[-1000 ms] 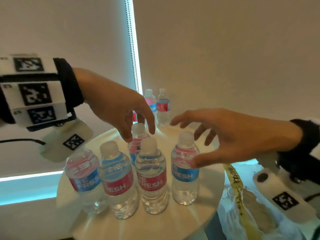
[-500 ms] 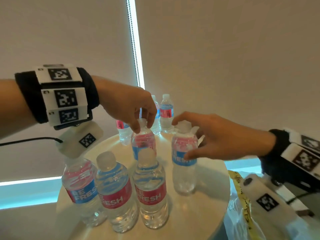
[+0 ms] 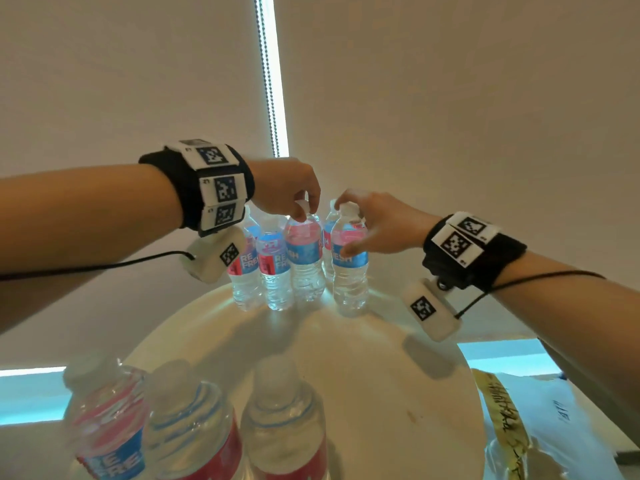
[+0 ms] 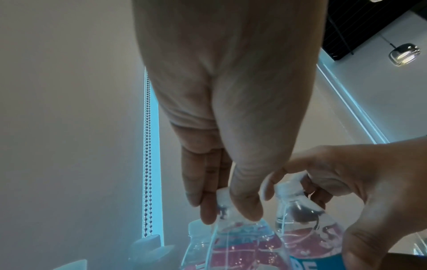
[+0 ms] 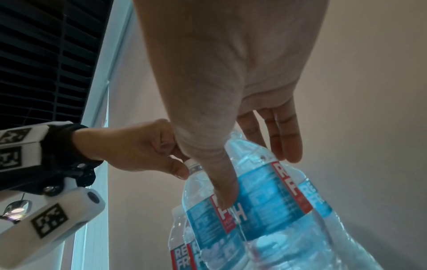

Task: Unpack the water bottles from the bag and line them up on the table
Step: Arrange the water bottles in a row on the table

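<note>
Two clear water bottles with red and blue labels stand in the far row on the round white table [image 3: 346,358]. My left hand [image 3: 304,216] pinches the white cap of the middle bottle [image 3: 306,258] from above, as the left wrist view shows at the bottle's neck [image 4: 227,211]. My right hand [image 3: 346,226] grips the bottle to its right [image 3: 349,271], thumb on the label and fingers round the neck. In the right wrist view the thumb presses on that bottle [image 5: 265,201]. Both bottles look upright with their bases on the table.
Further bottles [image 3: 270,265] stand left of and behind the held pair at the table's far edge. Three bottles [image 3: 194,434] stand close at the near edge. A white plastic bag with a yellow strip [image 3: 505,424] lies at the lower right. Window blinds hang just behind the table.
Both hands closed on two bottles in the middle of the table and carried them away from me to the far row. The three near bottles stayed where they were.
</note>
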Demonstrator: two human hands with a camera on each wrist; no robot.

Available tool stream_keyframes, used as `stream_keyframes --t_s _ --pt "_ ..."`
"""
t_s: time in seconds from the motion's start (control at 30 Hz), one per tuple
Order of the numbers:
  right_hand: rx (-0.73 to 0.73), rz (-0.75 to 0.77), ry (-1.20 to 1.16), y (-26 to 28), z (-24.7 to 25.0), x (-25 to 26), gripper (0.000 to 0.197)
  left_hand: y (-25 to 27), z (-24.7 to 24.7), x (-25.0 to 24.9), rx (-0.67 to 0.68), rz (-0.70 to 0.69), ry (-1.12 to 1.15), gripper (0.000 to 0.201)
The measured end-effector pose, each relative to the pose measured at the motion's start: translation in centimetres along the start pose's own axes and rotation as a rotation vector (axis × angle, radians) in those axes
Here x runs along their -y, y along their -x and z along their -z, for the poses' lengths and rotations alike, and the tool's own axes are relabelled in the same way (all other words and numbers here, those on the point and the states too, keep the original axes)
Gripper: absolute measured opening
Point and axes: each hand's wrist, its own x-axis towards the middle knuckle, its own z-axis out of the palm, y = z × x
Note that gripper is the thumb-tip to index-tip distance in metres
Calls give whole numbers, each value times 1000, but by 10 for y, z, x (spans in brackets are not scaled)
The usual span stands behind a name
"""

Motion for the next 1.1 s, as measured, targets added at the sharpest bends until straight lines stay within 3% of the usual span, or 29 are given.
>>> stream_keyframes --t_s 0.37,0.83,1.1 --pt "35 -28 -25 -31 -22 -15 77 -35 -19 7 63 -8 -4 30" --pt "-17 -3 27 -33 -31 -18 79 -40 -26 9 93 -6 6 29" --pt "-43 -30 23 -33 -37 -18 82 -14 -18 13 38 14 144 54"
